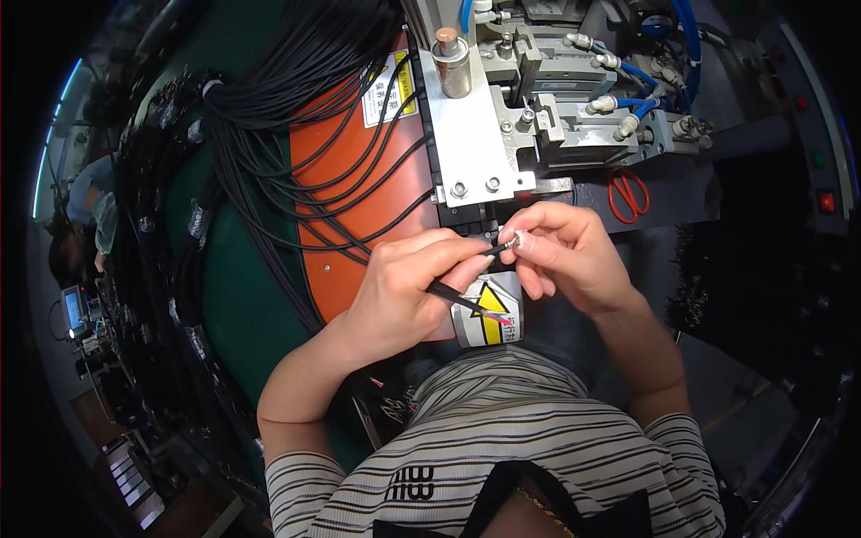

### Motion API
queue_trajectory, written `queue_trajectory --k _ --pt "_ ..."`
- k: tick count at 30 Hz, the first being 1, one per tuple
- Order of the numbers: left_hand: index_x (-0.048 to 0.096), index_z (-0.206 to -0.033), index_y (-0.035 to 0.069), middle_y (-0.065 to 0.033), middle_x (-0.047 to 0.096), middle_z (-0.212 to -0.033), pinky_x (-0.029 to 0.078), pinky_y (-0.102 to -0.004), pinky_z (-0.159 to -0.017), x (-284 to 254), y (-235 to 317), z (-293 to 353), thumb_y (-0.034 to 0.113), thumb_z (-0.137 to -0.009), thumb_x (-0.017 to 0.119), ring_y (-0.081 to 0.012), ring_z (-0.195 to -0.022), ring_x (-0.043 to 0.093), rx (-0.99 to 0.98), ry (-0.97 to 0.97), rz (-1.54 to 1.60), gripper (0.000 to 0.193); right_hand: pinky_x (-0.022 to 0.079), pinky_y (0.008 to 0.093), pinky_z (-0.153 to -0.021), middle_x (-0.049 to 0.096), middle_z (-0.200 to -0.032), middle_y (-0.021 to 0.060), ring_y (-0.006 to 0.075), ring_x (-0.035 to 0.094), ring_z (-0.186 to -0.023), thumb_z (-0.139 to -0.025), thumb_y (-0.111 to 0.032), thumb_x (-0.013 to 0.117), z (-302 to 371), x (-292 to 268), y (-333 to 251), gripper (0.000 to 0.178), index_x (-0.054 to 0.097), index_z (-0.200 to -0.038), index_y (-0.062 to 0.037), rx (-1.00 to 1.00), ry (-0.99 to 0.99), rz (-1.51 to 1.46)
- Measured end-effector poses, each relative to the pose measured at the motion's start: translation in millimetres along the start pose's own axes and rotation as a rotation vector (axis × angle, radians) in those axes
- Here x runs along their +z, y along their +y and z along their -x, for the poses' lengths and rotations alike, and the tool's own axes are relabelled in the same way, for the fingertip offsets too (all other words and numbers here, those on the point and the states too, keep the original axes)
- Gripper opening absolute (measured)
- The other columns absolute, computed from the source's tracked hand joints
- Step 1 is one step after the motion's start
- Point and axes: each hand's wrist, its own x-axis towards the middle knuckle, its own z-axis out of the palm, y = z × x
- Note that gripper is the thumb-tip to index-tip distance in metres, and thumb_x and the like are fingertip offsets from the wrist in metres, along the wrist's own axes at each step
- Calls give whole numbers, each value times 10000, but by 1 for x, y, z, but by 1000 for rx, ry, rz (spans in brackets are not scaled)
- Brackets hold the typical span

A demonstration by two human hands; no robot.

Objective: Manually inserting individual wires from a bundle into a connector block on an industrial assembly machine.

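Between my two hands a thin black cable (496,250) runs across, close in front of the machine. My left hand (395,282) is closed round it, with thumb and forefinger pinching near its end. Out from under the same hand comes another length of black cable (444,291), whose stripped end shows thin pink and red wires (496,317). My right hand (574,258) pinches the small pale tip of the first cable between thumb and forefinger. Its other fingers are curled loosely, and the fingertips partly hide that tip.
A metal machine plate (471,125) with a round post stands just beyond my hands, with pneumatic cylinders (574,85) and blue hoses to its right. Red-handled scissors (630,195) lie beside it. Black cables (260,117) spread over an orange panel (395,193) and a green surface (247,269).
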Motion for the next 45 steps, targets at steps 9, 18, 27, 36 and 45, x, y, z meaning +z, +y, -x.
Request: queue_trajectory --k 9,18,27,36,45 --pt "668 -973 -14 -129 665 -791 490 -321 -542 0 -2 -6 20 -803 711 -256 -630 643 100 -57 -238 178 415 172 -445 667 -831 87 81 618 -571 -946 -87 617 1 -5 -15 143 677 -958 41 27 10 110" --pt "659 -1059 -22 -95 634 -825 458 -349 -540 5 -4 1 21 -697 673 -237 -633 604 295 -32 -463 364 391 174 -499 595 -784 14 29 508 -547 -919 -21 625 -1 2 1 124 588 -1035 1 26 10 125" --pt "631 -981 -14 -129 603 -740 457 -357 -490 18 8 -7 -51 -767 674 -279 -555 592 202 19 -352 222 393 164 -541 600 -761 -32 -15 510 -630 -858 -17 688 11 12 6 147 606 -977 10 -306 165 210" --pt "624 -966 -3 -124 573 -691 455 -358 -479 9 3 -3 -32 -792 673 -286 -534 583 259 35 -295 183 460 423 -887 663 -1028 135 302 621 -1018 -782 51 674 76 -53 -164 282 660 -1054 -23 -1131 743 1939" --pt "617 -962 -1 -128 578 -707 449 -358 -479 7 -4 0 -29 -793 670 -289 -535 578 246 28 -273 179 336 453 -1070 674 -1102 113 268 536 -1248 -805 -22 637 109 -76 -264 273 654 -1077 -5 -726 989 2774"
